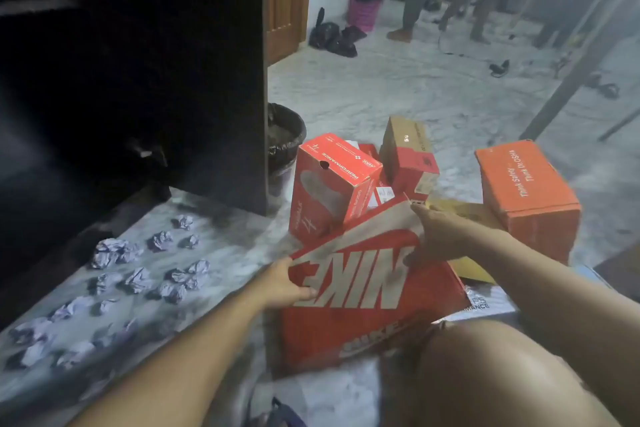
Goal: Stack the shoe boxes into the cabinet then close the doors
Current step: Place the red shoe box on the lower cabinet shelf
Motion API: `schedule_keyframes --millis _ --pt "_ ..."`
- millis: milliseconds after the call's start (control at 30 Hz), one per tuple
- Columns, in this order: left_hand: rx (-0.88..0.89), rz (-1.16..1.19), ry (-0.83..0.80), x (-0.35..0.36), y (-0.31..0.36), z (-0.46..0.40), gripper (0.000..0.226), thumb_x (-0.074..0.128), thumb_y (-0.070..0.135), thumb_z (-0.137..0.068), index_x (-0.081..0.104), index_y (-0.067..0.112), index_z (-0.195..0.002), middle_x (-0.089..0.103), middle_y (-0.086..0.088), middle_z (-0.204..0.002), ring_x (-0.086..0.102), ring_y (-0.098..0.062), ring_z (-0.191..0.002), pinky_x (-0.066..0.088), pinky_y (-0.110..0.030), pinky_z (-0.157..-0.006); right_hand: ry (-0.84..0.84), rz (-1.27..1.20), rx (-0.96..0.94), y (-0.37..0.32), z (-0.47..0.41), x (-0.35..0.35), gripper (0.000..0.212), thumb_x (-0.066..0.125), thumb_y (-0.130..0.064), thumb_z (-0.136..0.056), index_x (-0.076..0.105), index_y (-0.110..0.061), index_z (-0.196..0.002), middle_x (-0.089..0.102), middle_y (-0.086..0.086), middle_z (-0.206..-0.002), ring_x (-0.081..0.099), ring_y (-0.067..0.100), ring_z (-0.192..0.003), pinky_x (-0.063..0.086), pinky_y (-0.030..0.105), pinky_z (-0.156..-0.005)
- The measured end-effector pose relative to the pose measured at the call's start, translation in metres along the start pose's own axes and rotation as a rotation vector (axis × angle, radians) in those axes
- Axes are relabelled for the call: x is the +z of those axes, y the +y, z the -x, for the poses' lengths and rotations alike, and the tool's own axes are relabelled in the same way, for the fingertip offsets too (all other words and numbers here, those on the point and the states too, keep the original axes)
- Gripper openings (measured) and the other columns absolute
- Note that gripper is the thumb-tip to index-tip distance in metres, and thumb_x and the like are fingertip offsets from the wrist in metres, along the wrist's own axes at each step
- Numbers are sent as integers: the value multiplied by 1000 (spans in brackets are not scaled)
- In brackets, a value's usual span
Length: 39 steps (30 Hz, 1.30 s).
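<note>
Marbled floor (398,94) beside the dark cabinet (145,80) is strewn with shoe boxes, and the red Nike box (363,291) nearest is gripped at its lid's left edge by the left hand (284,282) and, seemingly pinched, at the right edge by the right hand (438,232).

— What did you see of the wearer?
— I saw two bare forearms, no sleeves, no watch or rings on the left hand (282,282) or right hand (438,236).
— Anything else?
— A bare knee (485,367) at lower right; the fingers (304,292) were blurred.
</note>
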<state>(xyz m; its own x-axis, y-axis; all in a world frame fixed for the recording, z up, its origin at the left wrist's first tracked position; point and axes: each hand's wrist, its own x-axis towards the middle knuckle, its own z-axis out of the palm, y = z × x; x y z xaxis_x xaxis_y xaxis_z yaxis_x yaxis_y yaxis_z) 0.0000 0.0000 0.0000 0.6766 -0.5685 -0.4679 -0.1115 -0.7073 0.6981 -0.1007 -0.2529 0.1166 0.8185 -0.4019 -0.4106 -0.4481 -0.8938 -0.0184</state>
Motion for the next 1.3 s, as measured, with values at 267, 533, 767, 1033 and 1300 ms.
schedule_keyframes --millis 267,533,767,1033,1300 --pt "-222 413 -22 52 -45 -6 46 76 25 -79 52 29 -118 63 7 -118 60 -16 -104 47 -31 -97 -156 -173 80 29 3 23 94 75 -30 -82 4 -40 -144 59 4 -113 55 20 -91 45 25 -72" --pt "-371 675 28 64 -51 0 33 76 21 -77 66 24 -108 71 6 -104 64 -21 -104 48 -41 -96 -141 -354 140 28 3 31 100 72 -20 -85 -1 -33 -152 45 -1 -120 51 21 -100 46 14 -41" --pt "-246 538 41 3 -41 19 37 82 22 -73 68 23 -107 72 3 -104 68 -10 -86 53 -23 -71 -132 -472 133 3 17 14 86 74 -23 -84 16 -36 -147 53 4 -128 56 27 -104 60 34 -53" --pt "-298 135 -40 -105 -22 79 51 87 33 -65 63 21 -108 65 3 -105 59 -18 -98 45 -28 -75 -156 -622 -4 -44 37 -10 52 74 -31 -84 45 -24 -126 59 6 -115 67 29 -93 59 52 -57" --pt "-317 187 147 -174 -29 146 57 91 24 -60 55 17 -104 63 2 -88 61 -22 -92 50 -32 -76 -142 -671 -200 -109 47 -29 60 73 -47 -77 49 -26 -127 63 0 -118 66 20 -98 57 26 -55"
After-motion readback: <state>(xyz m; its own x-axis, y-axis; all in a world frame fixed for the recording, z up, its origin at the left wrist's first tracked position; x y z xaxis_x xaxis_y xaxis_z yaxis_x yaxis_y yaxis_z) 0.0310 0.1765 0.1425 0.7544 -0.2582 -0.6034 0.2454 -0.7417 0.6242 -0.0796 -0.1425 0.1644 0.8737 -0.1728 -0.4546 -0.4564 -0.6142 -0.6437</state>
